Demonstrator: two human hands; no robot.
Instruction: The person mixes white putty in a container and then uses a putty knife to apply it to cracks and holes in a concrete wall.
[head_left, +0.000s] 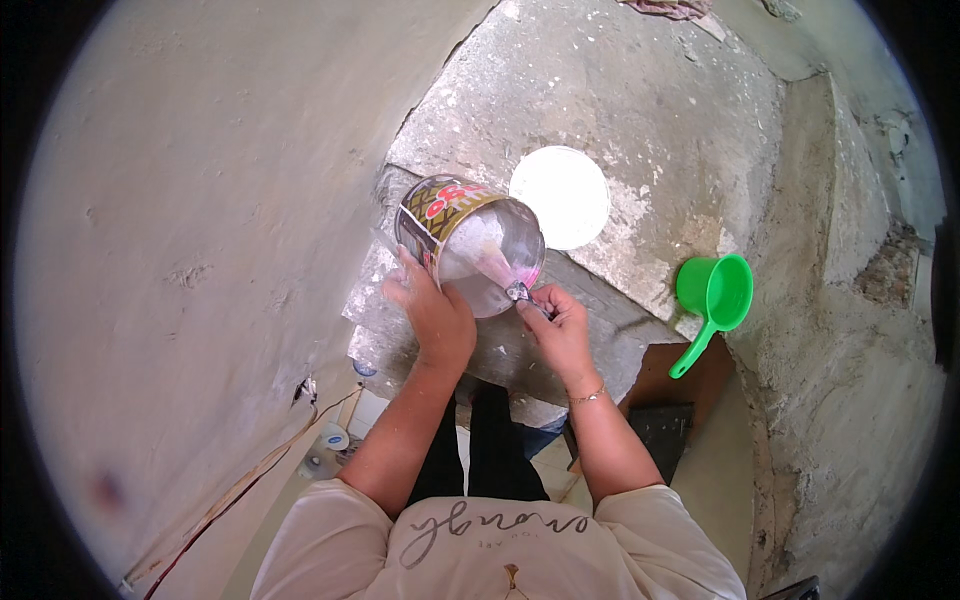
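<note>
A printed metal can (450, 199) lies tilted with its mouth towards me, and whitish material shows inside. My left hand (435, 307) holds the can at its lower left side; a thin flat edge, perhaps a scraper blade, sticks out by the fingers. My right hand (559, 322) grips the dark handle of a putty knife (499, 266), whose whitish-pink, smeared blade reaches into the can's mouth. Just right of the can, a round white lid (562, 196) lies flat on the stained concrete slab (637, 112).
A green plastic dipper (727, 292) stands at the slab's right edge, its handle overhanging. Rough plaster walls (187, 187) rise on both sides. Cables (247, 476) run from a wall opening at lower left. A crumpled pink cloth (671, 7) lies at the far edge.
</note>
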